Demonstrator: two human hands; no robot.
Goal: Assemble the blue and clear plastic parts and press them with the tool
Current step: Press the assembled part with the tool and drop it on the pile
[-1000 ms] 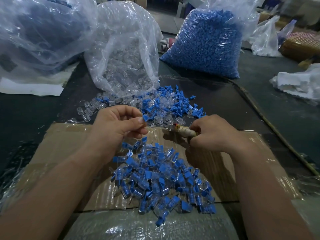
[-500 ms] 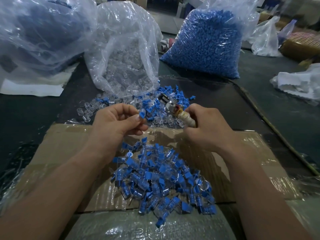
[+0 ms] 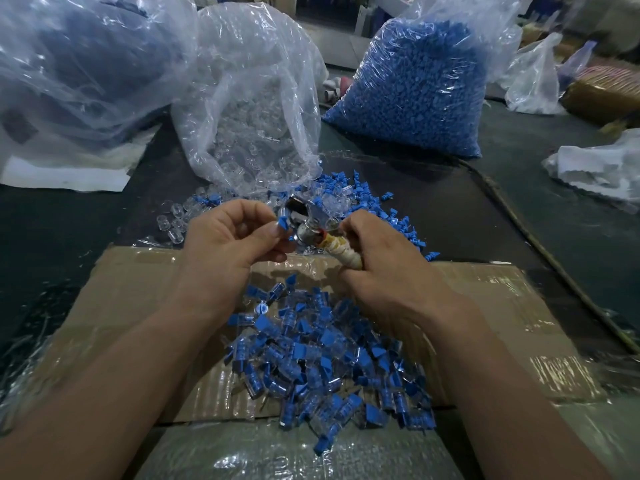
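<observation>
Blue plastic now sits against metal. The blue piece (image 3: 284, 224), pinched between the thumb and forefinger of your left hand (image 3: 228, 247), has met the shiny head of the tool (image 3: 306, 221). The two touch just above the far edge of the cardboard (image 3: 121, 292). Your right hand (image 3: 388, 271) is wrapped tightly round the tool's taped handle, fingers fully curled, with the head pointing toward ten o'clock. Your left fingers are closed to a narrow pinch and only the blue tab shows. I cannot tell whether a clear half is already seated on it, because your fingertips cover that part.

A second ago the tool lay low and nearly flat at three o'clock of the piece, apart from it. Half a second ago you had swung its head up toward eleven o'clock, with a clear gap between it and the piece. That gap is closed now, and your left hand has come up and in toward the head. By my reading, you have finished fetching and aligning and stand at the press itself, though the squeeze looks not yet made.

Finished pieces (image 3: 329, 362) lie heaped on the cardboard at six o'clock of your hands, and loose parts (image 3: 367, 199) lie at twelve o'clock.
</observation>
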